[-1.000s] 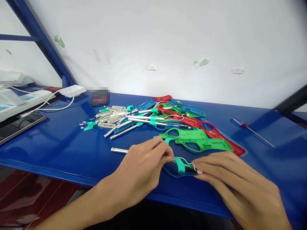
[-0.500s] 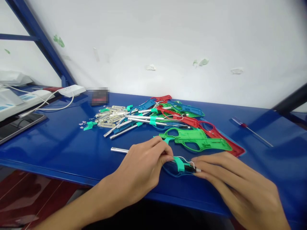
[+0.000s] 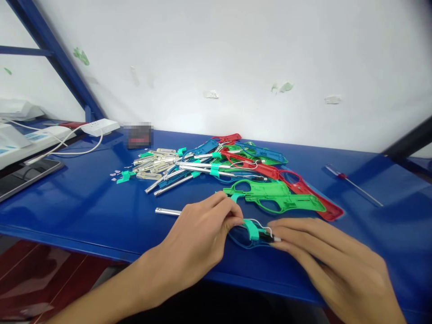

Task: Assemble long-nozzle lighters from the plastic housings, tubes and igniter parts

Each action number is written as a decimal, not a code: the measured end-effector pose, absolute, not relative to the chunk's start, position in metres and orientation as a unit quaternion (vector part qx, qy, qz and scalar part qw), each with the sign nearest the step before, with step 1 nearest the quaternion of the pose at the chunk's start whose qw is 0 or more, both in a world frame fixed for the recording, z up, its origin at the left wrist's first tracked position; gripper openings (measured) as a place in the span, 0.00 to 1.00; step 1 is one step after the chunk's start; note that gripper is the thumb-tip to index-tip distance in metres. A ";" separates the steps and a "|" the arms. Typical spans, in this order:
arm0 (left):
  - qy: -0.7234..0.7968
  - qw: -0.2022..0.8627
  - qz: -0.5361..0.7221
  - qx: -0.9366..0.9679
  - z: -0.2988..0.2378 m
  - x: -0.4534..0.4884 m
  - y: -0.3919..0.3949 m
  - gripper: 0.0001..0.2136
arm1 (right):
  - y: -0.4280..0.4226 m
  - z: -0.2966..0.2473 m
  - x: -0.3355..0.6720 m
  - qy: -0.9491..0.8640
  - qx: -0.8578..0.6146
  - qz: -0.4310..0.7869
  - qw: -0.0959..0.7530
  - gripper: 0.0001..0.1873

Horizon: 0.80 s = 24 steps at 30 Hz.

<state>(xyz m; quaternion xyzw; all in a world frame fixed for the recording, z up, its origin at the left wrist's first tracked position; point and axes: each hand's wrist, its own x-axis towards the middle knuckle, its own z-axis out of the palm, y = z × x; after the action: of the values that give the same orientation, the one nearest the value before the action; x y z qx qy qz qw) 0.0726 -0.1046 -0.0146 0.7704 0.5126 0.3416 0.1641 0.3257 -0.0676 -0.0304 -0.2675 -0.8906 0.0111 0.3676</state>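
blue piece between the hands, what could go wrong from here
The white wire bows up loose beside the right hand's fingertips, so it might get snagged or pinched. The metal tube juts out past the left hand, so a bump on its end could shift things in the blue piece. The green parts lie close behind the hands and could be knocked.

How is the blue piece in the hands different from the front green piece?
The left hand and right hand hold the blue piece, while the front green piece lies untouched. A white wire runs along the blue piece; none shows on the front green piece. Both are looped.
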 end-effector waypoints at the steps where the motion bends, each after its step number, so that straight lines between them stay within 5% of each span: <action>1: 0.513 0.161 0.339 0.772 -0.015 0.073 -0.105 0.08 | -0.068 -0.031 0.326 -0.891 -0.268 0.011 0.367 0.08; 20: 0.481 0.144 0.312 0.806 -0.015 0.064 -0.104 0.05 | -0.064 -0.030 0.329 -0.902 -0.265 0.014 0.342 0.07; 24: 0.460 0.060 0.290 0.837 -0.018 0.063 -0.106 0.03 | -0.065 -0.026 0.328 -0.902 -0.258 0.000 0.347 0.10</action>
<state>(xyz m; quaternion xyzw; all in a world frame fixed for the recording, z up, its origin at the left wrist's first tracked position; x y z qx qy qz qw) 0.0630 -0.1059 -0.0178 0.8372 0.4596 0.2901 0.0603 0.3278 -0.0655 -0.0261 -0.2582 -0.9015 -0.0001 0.3472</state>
